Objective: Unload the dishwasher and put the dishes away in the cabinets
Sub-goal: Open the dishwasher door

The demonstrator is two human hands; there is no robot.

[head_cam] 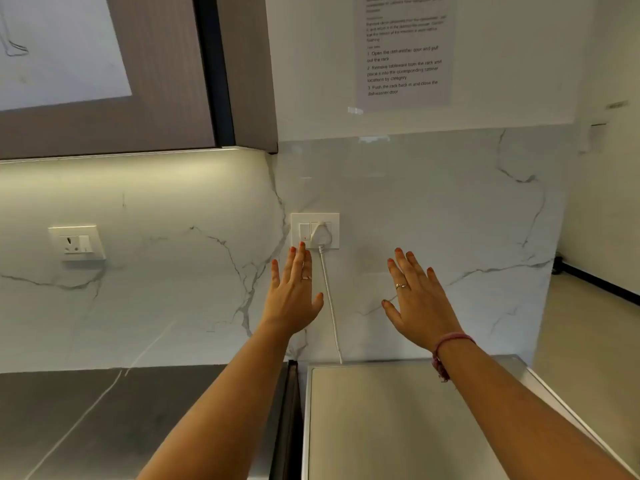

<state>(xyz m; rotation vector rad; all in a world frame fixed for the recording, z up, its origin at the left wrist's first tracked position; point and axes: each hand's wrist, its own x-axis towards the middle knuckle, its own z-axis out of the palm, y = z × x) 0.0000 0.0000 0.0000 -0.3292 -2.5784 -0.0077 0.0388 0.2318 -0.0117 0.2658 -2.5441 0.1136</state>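
Both my arms stretch forward in front of a white marble wall. My left hand (294, 292) is held flat with straight fingers, its fingertips just below a wall socket. My right hand (417, 299) is also flat and spread, palm away from me, holding nothing. Below them lies the white top of an appliance (398, 420), probably the dishwasher; its door and racks are out of view. An upper cabinet (104, 126) with a glass-fronted door hangs at the upper left. No dishes are visible.
A white plug and cord (329, 306) run down from the socket (315, 230) between my hands. A second socket (77, 242) sits at the left. A grey countertop (104, 420) lies lower left. A printed instruction sheet (403, 50) is taped to the wall.
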